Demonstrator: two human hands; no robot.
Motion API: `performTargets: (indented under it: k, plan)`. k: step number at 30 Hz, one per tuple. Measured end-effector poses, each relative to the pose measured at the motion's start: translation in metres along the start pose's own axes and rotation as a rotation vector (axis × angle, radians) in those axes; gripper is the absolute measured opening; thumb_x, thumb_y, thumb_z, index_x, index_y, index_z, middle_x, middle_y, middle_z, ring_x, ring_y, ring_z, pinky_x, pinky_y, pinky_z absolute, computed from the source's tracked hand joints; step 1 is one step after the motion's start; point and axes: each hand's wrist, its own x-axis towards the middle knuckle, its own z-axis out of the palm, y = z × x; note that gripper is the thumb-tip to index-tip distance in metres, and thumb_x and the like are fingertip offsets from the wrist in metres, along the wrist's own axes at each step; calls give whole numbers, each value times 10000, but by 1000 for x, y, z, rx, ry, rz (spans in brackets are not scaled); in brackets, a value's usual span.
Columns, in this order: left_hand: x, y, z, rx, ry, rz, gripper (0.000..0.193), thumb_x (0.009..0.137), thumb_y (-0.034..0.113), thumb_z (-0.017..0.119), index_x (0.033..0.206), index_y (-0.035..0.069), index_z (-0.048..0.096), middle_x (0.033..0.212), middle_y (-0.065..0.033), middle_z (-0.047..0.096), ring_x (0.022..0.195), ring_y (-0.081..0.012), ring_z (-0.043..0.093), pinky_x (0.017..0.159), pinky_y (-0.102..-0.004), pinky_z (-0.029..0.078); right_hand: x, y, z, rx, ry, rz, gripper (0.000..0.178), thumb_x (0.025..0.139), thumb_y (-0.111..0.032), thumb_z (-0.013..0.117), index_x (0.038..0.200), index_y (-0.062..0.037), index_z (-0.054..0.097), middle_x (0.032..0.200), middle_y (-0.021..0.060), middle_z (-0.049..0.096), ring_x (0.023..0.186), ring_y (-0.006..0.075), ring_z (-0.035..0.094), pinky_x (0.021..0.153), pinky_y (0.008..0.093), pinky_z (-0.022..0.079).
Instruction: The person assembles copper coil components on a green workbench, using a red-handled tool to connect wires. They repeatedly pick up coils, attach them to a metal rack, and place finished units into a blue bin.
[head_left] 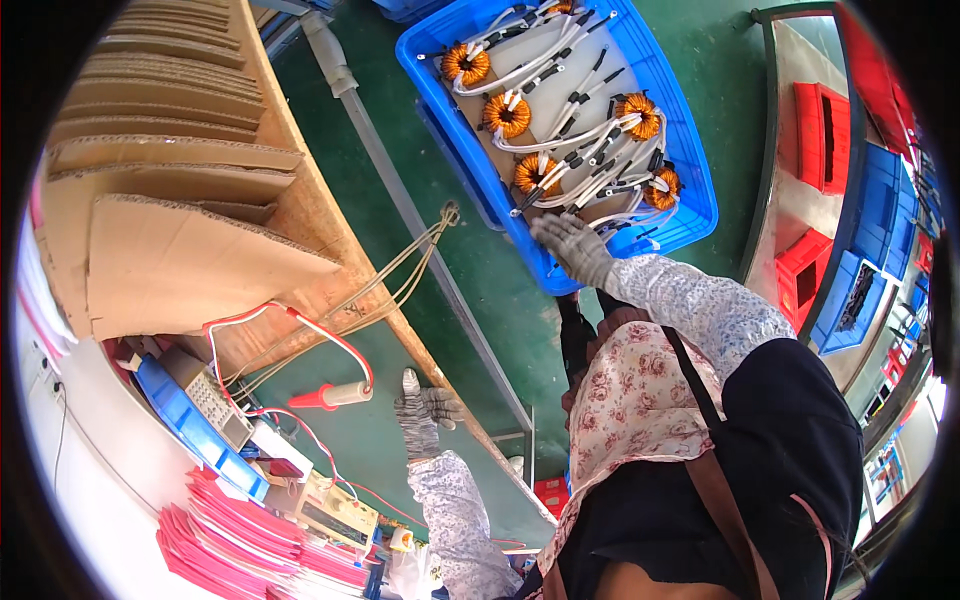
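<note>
My right hand (pixel 575 250), in a grey striped glove, reaches over the near rim of a blue plastic bin (pixel 690 130). Its fingers are stretched out flat beside the white leads (pixel 600 160) of several copper-wound ring coils (pixel 508 115), and I see nothing gripped in it. The coils lie on a pale sheet inside the bin, their leads ending in black sleeves and metal lugs. At the green bench top's edge is my left hand (pixel 425 408), also gloved, thumb and fingers apart, holding nothing. Near it lies a red-and-white handled tool (pixel 335 395) on a cable.
Cardboard dividers (pixel 200 250) stand along the wooden bench edge at left, with a looped cord (pixel 420 250) hanging off it. Pink-red sheets (pixel 260 540) and an instrument box (pixel 335 510) sit at lower left. Red bins (pixel 822 138) and blue bins (pixel 885 210) line a rack at right.
</note>
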Motion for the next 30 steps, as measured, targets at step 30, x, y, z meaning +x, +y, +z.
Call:
performTargets:
  k: [30]
  plan:
    - [-5,2,51,220,175,706,598,773,556,542,840,-38,566,691,-152,610,503,-182,554,396,-249,426,-324,-127,-38,230,-255,737,311,794,-340,470,1014,-164,604,896,116,631,857,303,597,748,433,455]
